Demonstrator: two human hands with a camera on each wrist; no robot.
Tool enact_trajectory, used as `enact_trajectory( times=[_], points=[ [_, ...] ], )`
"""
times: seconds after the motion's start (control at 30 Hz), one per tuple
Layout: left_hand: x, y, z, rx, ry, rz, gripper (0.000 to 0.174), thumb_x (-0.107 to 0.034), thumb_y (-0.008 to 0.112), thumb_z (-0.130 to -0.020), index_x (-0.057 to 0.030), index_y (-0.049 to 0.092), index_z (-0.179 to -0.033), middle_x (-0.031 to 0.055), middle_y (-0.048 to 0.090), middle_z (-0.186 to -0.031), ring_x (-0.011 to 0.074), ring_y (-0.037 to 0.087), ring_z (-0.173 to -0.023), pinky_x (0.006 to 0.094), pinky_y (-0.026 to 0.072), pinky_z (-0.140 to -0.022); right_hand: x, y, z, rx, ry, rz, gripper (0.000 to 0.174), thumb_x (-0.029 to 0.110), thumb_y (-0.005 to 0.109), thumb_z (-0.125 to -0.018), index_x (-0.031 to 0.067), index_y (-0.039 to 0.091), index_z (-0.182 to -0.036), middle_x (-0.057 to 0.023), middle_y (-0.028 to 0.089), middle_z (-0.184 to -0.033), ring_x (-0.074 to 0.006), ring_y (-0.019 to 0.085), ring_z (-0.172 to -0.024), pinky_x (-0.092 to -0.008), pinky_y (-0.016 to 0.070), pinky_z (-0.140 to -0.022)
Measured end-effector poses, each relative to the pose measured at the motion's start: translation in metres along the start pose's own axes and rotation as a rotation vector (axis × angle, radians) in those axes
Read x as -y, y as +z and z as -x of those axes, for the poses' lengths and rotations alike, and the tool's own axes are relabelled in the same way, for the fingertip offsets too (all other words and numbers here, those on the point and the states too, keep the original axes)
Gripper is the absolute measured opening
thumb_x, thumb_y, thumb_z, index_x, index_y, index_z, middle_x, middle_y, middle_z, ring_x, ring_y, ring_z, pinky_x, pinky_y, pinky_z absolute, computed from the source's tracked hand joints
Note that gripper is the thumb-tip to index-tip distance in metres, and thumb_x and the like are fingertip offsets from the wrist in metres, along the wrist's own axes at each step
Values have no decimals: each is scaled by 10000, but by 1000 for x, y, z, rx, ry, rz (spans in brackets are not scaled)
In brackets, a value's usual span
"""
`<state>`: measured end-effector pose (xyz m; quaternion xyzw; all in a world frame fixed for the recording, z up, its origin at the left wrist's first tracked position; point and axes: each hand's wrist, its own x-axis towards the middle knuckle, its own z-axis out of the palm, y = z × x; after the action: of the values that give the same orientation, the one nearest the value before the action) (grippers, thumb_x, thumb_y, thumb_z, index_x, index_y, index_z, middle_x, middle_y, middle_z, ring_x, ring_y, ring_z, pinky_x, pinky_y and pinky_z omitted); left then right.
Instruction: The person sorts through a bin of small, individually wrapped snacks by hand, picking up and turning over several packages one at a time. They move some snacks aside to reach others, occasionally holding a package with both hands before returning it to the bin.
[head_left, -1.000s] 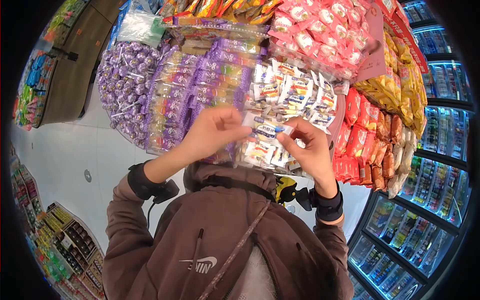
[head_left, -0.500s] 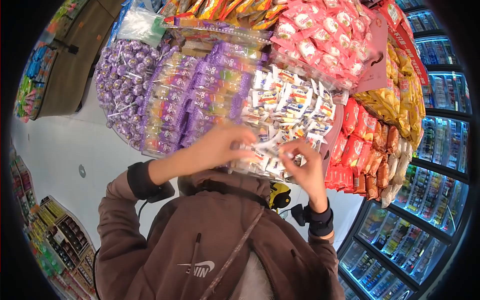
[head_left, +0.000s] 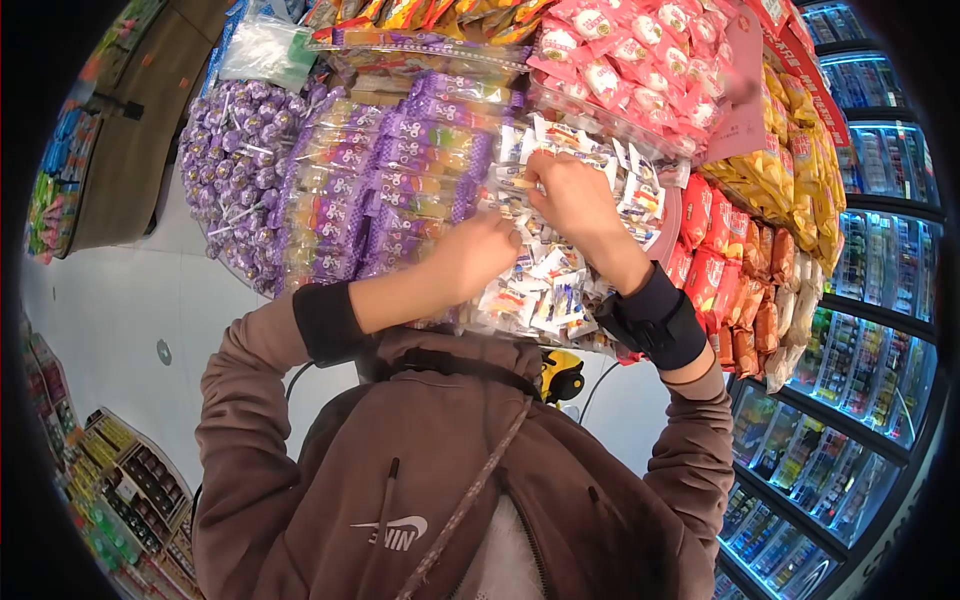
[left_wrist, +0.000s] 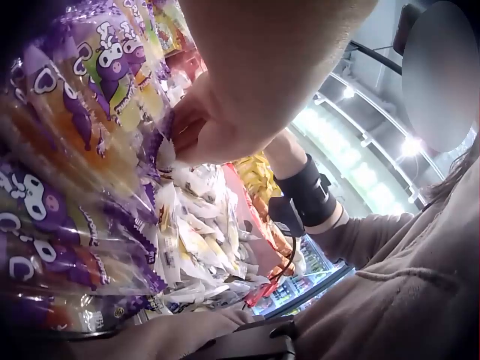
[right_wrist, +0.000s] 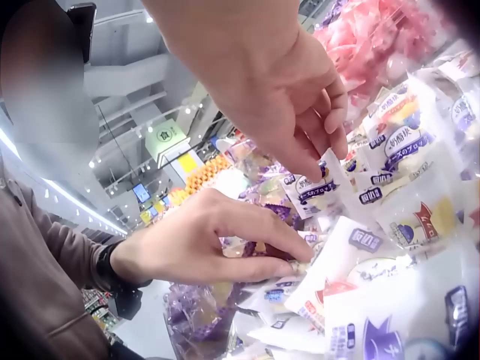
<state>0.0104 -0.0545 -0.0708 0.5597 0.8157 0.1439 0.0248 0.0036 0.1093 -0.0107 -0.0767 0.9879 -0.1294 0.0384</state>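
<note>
In the head view both hands reach into a heap of small white cheese-block packets [head_left: 555,300] with blue labels. My right hand [head_left: 580,195] is at the far part of the heap. The right wrist view has its thumb and fingertips pinching the top corner of one packet [right_wrist: 311,196]. Nearer me and to the left, my left hand [head_left: 478,255] is low over the heap's edge. Its thumb and index finger [right_wrist: 266,232] close together on the edge of a packet among the others. In the left wrist view the left hand [left_wrist: 217,124] hides its own fingertips.
Purple bags of jelly sticks [head_left: 420,170] lie left of the heap, with purple-wrapped lollipops [head_left: 240,165] beyond. Pink packets [head_left: 630,65] fill a clear-walled bin behind. Red packets [head_left: 705,240] lie to the right, near lit drink coolers [head_left: 885,260].
Earlier both hands held one white packet between them above the heap. That packet has left their grasp; the right hand has moved away from me into the heap, the left slightly right.
</note>
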Motion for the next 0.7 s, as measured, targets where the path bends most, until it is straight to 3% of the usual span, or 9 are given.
enact_trajectory(
  times=[0.27, 0.37, 0.47, 0.57, 0.67, 0.7],
  points=[
    [-1, 4, 1, -10, -6, 1, 136, -136, 550, -748, -7, 559, -789, 118, 581, -848, 239, 552, -868, 317, 470, -752, 2, 21, -10, 109, -88, 140, 103, 110, 583, -717, 43, 567, -792, -158, 598, -758, -323, 593, -745, -419, 471, -642],
    [1, 1, 2, -36, 6, 28, 122, -121, 550, -733, -10, 556, -782, 112, 577, -832, 241, 550, -862, 323, 468, -747, -2, 29, -10, 94, -99, 185, 79, 58, 550, -672, 41, 603, -727, -155, 602, -679, -288, 615, -748, -380, 500, -602],
    [2, -2, 0, -26, -1, 104, 100, -91, 549, -704, -16, 550, -771, 106, 571, -823, 242, 548, -862, 327, 466, -745, 2, 30, -5, 96, -117, 274, 99, 57, 548, -667, 41, 617, -737, -155, 609, -711, -288, 614, -766, -380, 502, -600],
    [3, -2, -3, -41, -42, 130, 105, -69, 545, -684, -19, 541, -776, 105, 565, -819, 245, 547, -861, 329, 465, -746, -8, 26, -3, 54, -92, 99, 119, 121, 601, -742, 52, 625, -835, -146, 613, -790, -283, 607, -728, -369, 480, -643],
    [2, -10, -4, -25, -24, 104, 124, -70, 544, -683, -20, 536, -797, 107, 561, -821, 251, 545, -859, 340, 463, -735, -5, -30, 10, -205, 28, -136, 118, 99, 598, -718, 64, 639, -823, -124, 623, -807, -265, 606, -777, -360, 482, -647],
    [2, -12, -5, -41, -25, 123, 128, -69, 543, -683, -21, 534, -802, 106, 560, -822, 254, 545, -859, 344, 462, -730, -13, -39, 19, -299, 70, -174, 136, 128, 634, -733, 66, 635, -854, -114, 622, -793, -251, 588, -731, -342, 461, -641]
  ],
)
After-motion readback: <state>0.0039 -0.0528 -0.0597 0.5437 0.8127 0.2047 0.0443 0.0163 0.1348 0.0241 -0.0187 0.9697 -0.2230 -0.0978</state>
